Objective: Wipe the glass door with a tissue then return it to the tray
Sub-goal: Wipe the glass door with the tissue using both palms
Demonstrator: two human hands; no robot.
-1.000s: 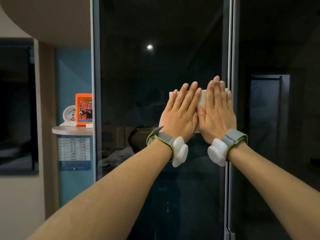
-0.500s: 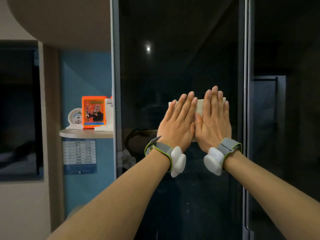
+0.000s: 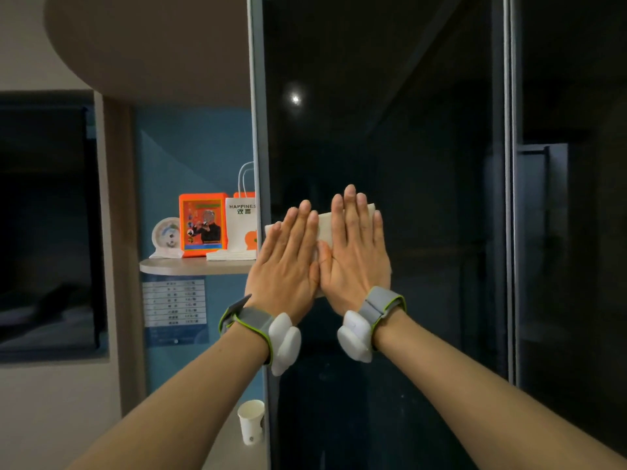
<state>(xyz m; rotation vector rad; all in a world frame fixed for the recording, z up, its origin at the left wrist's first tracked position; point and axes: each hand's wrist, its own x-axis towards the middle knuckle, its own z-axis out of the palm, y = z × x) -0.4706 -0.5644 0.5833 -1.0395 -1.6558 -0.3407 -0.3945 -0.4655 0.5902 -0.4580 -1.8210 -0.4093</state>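
A dark glass door (image 3: 390, 130) filled most of the view, framed on its left edge by a grey upright (image 3: 258, 96). To the left of it, a blue wall panel (image 3: 190, 157) was seen behind a rounded shelf (image 3: 190, 266). On the shelf an orange box (image 3: 203, 225), a white paper bag (image 3: 241, 225) and a small round white dial (image 3: 167, 237) were set side by side. Lower down, a white paper cup (image 3: 251, 421) was seen just left of the door frame. The left hand (image 3: 288, 266) and the right hand (image 3: 356, 262) were laid flat on the glass, fingers extended and held close together, the thumb sides touching. A grey wristband with a white pod was worn on each wrist. A white tissue (image 3: 325, 225) was pressed against the glass beneath both palms, near the door's left edge, its corners showing past the fingers.
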